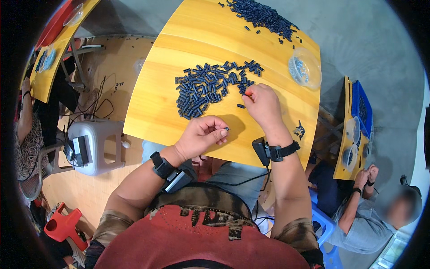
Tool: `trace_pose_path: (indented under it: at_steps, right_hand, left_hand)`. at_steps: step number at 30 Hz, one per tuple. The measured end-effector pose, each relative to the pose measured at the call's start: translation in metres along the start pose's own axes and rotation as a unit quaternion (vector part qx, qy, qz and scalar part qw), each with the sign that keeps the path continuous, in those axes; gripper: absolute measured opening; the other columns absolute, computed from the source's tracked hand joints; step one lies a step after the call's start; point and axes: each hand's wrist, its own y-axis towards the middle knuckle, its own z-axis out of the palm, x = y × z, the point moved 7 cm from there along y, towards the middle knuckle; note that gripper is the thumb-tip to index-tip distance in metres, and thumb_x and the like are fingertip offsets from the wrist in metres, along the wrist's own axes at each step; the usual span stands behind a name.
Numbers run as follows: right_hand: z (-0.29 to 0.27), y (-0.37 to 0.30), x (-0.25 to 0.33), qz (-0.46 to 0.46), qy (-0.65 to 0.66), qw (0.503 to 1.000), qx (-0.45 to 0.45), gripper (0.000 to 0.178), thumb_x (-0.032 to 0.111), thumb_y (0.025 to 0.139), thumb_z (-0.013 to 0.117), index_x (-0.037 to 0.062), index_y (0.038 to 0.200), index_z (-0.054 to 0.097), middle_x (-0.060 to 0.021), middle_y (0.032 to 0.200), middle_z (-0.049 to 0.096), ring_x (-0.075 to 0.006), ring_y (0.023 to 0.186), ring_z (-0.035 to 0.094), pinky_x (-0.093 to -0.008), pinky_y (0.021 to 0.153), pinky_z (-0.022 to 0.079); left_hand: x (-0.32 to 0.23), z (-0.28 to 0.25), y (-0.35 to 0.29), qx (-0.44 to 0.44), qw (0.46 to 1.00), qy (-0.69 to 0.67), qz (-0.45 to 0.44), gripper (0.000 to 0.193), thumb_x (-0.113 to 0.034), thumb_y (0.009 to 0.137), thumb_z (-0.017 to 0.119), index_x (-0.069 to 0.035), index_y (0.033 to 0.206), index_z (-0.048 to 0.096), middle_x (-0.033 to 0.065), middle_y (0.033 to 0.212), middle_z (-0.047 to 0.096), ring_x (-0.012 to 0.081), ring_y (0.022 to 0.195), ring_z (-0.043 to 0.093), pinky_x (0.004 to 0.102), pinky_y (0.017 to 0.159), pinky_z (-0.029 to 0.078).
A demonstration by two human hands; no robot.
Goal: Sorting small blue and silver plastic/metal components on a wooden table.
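Note:
My left hand is closed near the front edge of the yellow table, thumb and forefinger pinching a small dark piece with a light blue spot. Most of that piece is hidden by the fingers. My right hand reaches to the right edge of a pile of short black cylindrical parts, its fingers drawn together. A dark bit shows at its fingertips, but I cannot make out whether it is held. One loose black part lies just below those fingertips.
A larger heap of black parts covers the table's far end. At the right edge stands a clear bowl with small light blue pieces. Tiny dark pieces lie near my right wrist. A co-worker sits at the right; a grey stool stands left.

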Motion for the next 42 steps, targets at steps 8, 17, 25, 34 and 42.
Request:
trace_pose_path:
  at_steps: [8, 17, 25, 34, 42]
  right_hand:
    - [-0.007, -0.002, -0.002, -0.025, 0.034, 0.999, -0.033, 0.009, 0.011, 0.072, 0.064, 0.0038, 0.076, 0.063, -0.0137, 0.077, 0.060, -0.0316, 0.078, 0.057, -0.0404, 0.070, 0.047]
    - [-0.010, -0.035, 0.004, -0.002, 0.075, 0.997, 0.000, 0.012, 0.011, 0.071, 0.065, 0.0026, 0.079, 0.062, -0.0131, 0.076, 0.059, -0.0308, 0.075, 0.057, -0.0386, 0.066, 0.047]
    - [0.010, -0.046, 0.024, -0.032, 0.075, 0.996, 0.027, 0.012, 0.008, 0.071, 0.064, 0.0025, 0.081, 0.061, -0.0126, 0.079, 0.059, -0.0307, 0.079, 0.057, -0.0384, 0.067, 0.047]
    - [0.003, -0.011, 0.031, -0.067, 0.062, 0.995, -0.027, 0.011, 0.009, 0.074, 0.063, 0.0021, 0.081, 0.062, -0.0133, 0.077, 0.059, -0.0315, 0.077, 0.057, -0.0398, 0.067, 0.047]
    - [0.011, 0.031, 0.029, -0.088, 0.051, 0.991, -0.090, 0.006, 0.007, 0.074, 0.062, 0.0031, 0.077, 0.064, -0.0132, 0.075, 0.059, -0.0310, 0.075, 0.057, -0.0393, 0.067, 0.047]
  left_hand:
    - [0.002, 0.000, 0.001, 0.009, 1.000, -0.009, -0.007, 0.009, -0.010, 0.088, 0.057, -0.001, 0.093, 0.056, 0.0033, 0.082, 0.062, 0.0084, 0.071, 0.058, 0.0220, 0.065, 0.048]
    - [0.004, -0.001, 0.001, 0.013, 1.000, -0.024, -0.011, 0.009, -0.009, 0.088, 0.057, -0.001, 0.093, 0.056, 0.0032, 0.083, 0.062, 0.0086, 0.073, 0.058, 0.0221, 0.067, 0.049]
    - [0.000, 0.000, 0.001, 0.006, 1.000, -0.025, -0.011, 0.009, -0.009, 0.088, 0.057, -0.001, 0.093, 0.056, 0.0027, 0.082, 0.061, 0.0085, 0.072, 0.058, 0.0221, 0.067, 0.049]
    - [0.000, 0.000, 0.000, 0.014, 0.999, -0.047, -0.015, 0.008, -0.009, 0.088, 0.057, -0.002, 0.092, 0.057, 0.0019, 0.078, 0.061, 0.0079, 0.072, 0.058, 0.0217, 0.066, 0.048]
    - [-0.001, 0.000, 0.001, 0.011, 0.999, -0.041, -0.016, 0.010, -0.010, 0.089, 0.057, -0.001, 0.092, 0.058, 0.0017, 0.078, 0.061, 0.0074, 0.071, 0.057, 0.0214, 0.065, 0.047]
